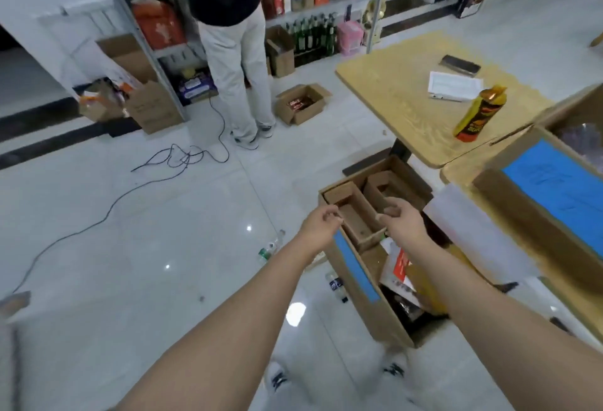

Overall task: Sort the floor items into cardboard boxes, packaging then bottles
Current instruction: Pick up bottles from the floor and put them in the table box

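The open cardboard box (368, 309) stood on the floor, holding cardboard inserts (354, 214) at its far end and red-and-white packaging (399, 263) at its near end. Both hands hovered over the inserts. The left hand (321, 224) and right hand (396, 218) had their fingers curled in, with nothing visible in either. Two plastic bottles, one clear (270, 247) and one dark (336, 285), lay just left of the box. Beyond it stood a wooden table (401, 97) bearing a crisp can (479, 113)
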Tool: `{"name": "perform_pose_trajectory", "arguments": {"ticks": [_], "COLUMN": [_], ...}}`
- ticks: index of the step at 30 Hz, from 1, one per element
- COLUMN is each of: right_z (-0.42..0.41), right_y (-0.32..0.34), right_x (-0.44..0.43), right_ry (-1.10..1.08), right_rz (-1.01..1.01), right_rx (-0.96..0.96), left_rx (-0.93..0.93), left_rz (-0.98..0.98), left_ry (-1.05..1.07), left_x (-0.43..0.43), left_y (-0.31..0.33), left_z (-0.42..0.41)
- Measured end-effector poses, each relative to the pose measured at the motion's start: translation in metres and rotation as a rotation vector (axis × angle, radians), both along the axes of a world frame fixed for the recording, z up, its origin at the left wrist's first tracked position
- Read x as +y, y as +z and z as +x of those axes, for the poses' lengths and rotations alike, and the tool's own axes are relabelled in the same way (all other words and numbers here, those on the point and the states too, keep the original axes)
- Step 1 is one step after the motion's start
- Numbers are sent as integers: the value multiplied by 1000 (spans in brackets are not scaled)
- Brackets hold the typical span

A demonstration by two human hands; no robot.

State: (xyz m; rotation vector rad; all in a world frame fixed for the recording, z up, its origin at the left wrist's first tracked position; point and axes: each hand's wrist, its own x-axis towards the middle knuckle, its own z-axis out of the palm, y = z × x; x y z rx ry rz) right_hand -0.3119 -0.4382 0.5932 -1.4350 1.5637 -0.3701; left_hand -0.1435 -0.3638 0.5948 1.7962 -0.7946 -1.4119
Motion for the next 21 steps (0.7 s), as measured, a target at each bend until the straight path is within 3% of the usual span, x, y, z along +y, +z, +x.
{"name": "perform_pose_trajectory", "arguments": {"ticks": [7, 11, 15, 21], "right_z": [64, 82, 98, 101], "right_y": [-61, -130, -247, -485], "right_x": [43, 45, 49, 36], "right_ry": [98, 133, 149, 104], "right_rz": [123, 231, 288, 322], "right_rx": [60, 132, 228, 383], "left_rx": [62, 90, 163, 268], "left_rz": [72, 133, 263, 407], "left_ry": [128, 222, 305, 288], "left_x": [45, 62, 89, 104], "left_y": [-61, -123, -235, -452], "left_z": [65, 75, 73, 62]}}
